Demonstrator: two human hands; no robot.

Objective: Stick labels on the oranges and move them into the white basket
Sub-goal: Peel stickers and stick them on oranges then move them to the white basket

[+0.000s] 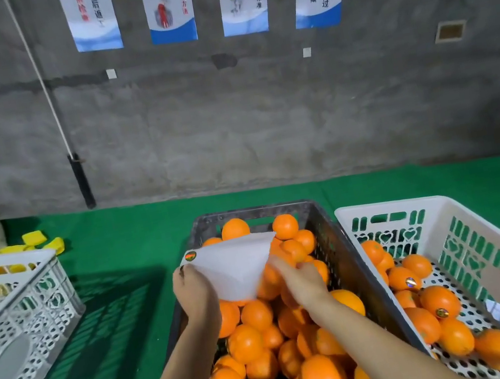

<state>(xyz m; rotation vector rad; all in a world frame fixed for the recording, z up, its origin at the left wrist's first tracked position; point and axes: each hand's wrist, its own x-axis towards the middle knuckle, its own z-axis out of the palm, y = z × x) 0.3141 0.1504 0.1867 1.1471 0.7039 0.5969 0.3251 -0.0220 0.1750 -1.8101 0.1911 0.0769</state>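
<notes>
Nearest the camera, two bare forearms reached over a dark crate [334, 241] heaped with unlabelled oranges [257, 315]. The left hand [193, 294] was curled shut around the lower left edge of a white label sheet [235, 267], and the right hand [301, 280] pinched the sheet's lower right side, its fingers [277, 264] narrow against the paper. The sheet looked thin, light and floppy, best held by its edges; one small round label [190, 256], green and red, sat at its top left corner, its print too small to read. It would probably peel best from its rim. The oranges looked firm, round and a little slick, likely to roll. To the right, touching the crate, stood the white basket [467, 217] with about a dozen oranges, two showing shiny round stickers. A second white basket [17, 297] stood left on the green counter [123, 238], yellow pieces [35, 239] behind it. Farthest off, four posters [168, 6] with Chinese writing hung on the grey wall; words such as "方法" and "不放过" were legible.
</notes>
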